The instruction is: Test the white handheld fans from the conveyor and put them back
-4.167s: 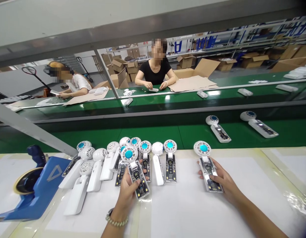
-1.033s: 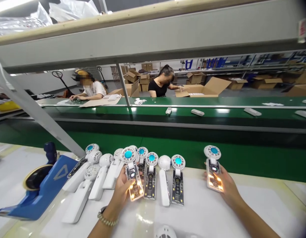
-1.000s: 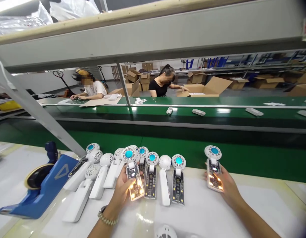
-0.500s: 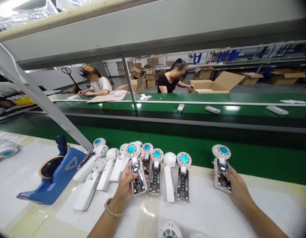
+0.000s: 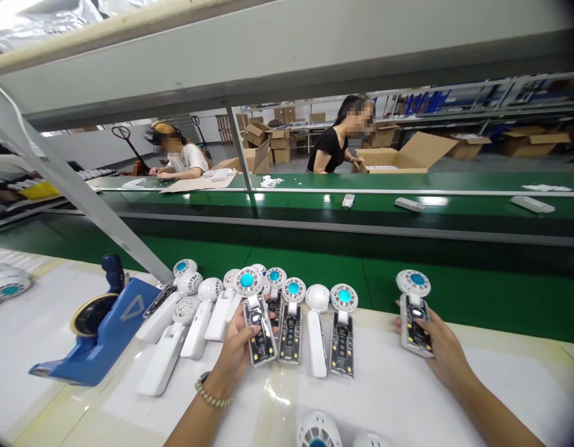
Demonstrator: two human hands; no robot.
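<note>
Green conveyor (image 5: 384,279) runs 9 to 3 o'clock across my view, pale worktop (image 5: 384,397) on the near side, grey shelf beam (image 5: 268,68) overhead at 12. Past the conveyor: co-worker in white (image 5: 193,158) at 10 o'clock, co-worker in black (image 5: 328,149) at 1, latter with a hand at an open carton (image 5: 426,155) at 2. White housings (image 5: 409,204) lie spaced out on the far green lane (image 5: 296,205), 2 to 3 o'clock.

My left hand (image 5: 237,344), 7 o'clock: gripping a clear-bodied fan (image 5: 260,335), thumb on the front, board facing me, blue-centred head tipped toward 11. Beaded bracelet (image 5: 215,397) on that wrist.

My right hand (image 5: 438,347), 4 o'clock: gripping a second clear-bodied fan (image 5: 417,329), same pose, thumb on the front. It's well apart from the other fans; its head overlaps the conveyor in view.

Between the hands, 5 to 6 o'clock: a row of parked fans (image 5: 342,344) on the worktop, two clear ones with a white one between. Left-hand fan sits just beside the row; can't tell if it touches.

White fans (image 5: 161,360) bunch at 7 to 8 o'clock, blue tape dispenser (image 5: 121,329) beside them at 8. Cropped fan head (image 5: 319,428) at 6, bottom edge.
</note>
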